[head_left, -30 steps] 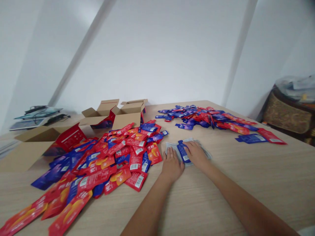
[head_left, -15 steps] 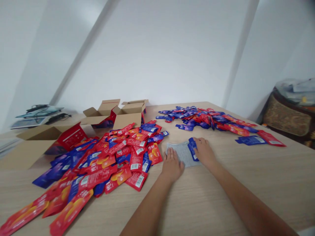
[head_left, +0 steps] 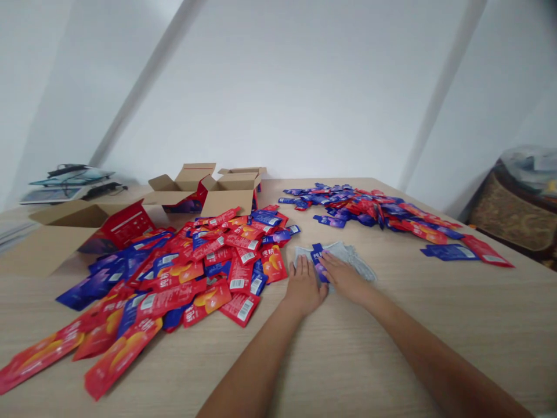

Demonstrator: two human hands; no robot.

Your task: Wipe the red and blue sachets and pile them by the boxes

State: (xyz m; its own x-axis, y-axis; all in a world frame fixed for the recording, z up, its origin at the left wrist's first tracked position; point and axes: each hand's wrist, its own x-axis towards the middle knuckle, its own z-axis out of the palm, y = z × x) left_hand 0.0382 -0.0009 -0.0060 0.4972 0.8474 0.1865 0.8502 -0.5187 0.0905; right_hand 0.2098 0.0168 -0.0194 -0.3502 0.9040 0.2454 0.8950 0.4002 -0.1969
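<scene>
A blue pouch (head_left: 317, 254) with white print lies on a crumpled grey cloth (head_left: 361, 264) on the table in front of me. My right hand (head_left: 346, 277) rests over the pouch's right side, its fingers stretched out across the pouch and cloth. Just left of the pouch, my left hand (head_left: 304, 290) lies flat with fingers extended on the cloth's left edge. The lower part of the pouch is partly hidden by my right fingers. Close to my left hand is a red pouch (head_left: 273, 264), at the edge of a mixed heap of red and blue pouches (head_left: 209, 244).
A second heap of red and blue pouches (head_left: 361, 206) spreads along the table's (head_left: 391, 348) far right. Open cardboard boxes (head_left: 230, 200) stand behind the left heap. A stack of items with cables (head_left: 72, 183) sits at the far left; a patterned chair (head_left: 513, 209) stands right of the table.
My right hand has moved left with the blue pouch, which now lies nearer my left hand. More of the cloth's right side shows, rumpled. My left hand has stayed nearly in place.
</scene>
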